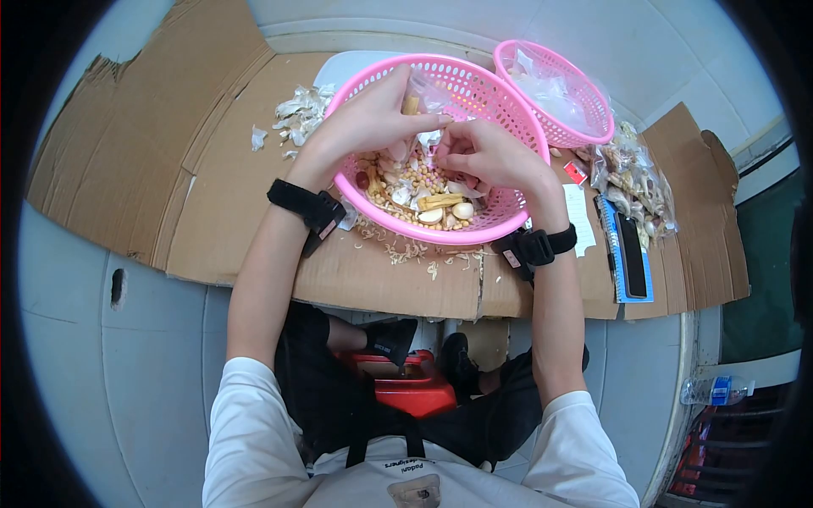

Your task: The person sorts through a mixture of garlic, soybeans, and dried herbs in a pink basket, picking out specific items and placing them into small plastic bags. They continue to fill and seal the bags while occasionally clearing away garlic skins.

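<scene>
A large pink perforated basket [508,222] sits in front of me, with small yellow beans [406,216], pale yellow stick-like pieces [440,201] and whitish rounded pieces [462,211] in it. Over its left half, my left hand [373,118] is closed on a clear plastic bag [430,91]; a yellowish piece shows at the bag. Its thumb points right, towards the other hand. On the right side of the basket, my right hand [491,157] has its fingers curled together in a pinch low over the contents. What those fingertips hold is hidden.
Cardboard [229,245] covers the work surface, with pale scraps [406,251] before the basket and white papery scraps [301,114] left. A smaller pink basket [605,131] holds clear bags. Filled bags [635,182], a blue notebook [611,254] and a phone [631,254] lie right.
</scene>
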`<state>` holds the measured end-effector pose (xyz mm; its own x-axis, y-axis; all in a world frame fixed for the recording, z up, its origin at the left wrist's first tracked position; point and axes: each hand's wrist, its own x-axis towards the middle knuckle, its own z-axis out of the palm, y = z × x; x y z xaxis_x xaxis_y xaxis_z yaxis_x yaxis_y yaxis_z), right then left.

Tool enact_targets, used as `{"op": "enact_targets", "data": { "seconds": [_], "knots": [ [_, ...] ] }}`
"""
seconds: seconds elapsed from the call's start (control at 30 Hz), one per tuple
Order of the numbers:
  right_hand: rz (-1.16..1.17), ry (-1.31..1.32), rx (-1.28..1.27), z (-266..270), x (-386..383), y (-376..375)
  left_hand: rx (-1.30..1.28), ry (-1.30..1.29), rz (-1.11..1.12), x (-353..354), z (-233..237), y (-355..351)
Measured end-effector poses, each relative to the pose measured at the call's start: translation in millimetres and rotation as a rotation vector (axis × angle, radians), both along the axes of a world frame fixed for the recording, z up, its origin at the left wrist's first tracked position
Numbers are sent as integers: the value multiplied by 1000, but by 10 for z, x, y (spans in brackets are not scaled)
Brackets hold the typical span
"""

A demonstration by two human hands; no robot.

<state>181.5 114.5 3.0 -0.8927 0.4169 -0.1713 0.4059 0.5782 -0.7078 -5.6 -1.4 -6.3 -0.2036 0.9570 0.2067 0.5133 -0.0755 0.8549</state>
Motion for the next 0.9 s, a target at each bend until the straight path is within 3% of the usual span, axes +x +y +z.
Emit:
{"op": "enact_targets", "data": {
  "seconds": [0.23,0.33,0.43,0.6,0.73,0.8,0.9],
  "knots": [
    [-11,35,20,-53,-7,47,-32,21,18,17,12,-12],
    [36,204,140,-65,0,35,-43,34,16,34,34,-32],
    [-78,224,154,-15,13,11,-33,43,40,38,21,-22],
    [-260,525,198,13,-15,68,-86,-12,-35,51,59,-74],
    [-215,660,152,60,-15,13,-114,35,-22,47,41,-51],
    [-88,759,16,58,-22,-9,-46,79,-31,26,0,-19],
    [-24,698,-56,74,-5,-22,-80,69,-49,69,89,-76]
  ]
}}
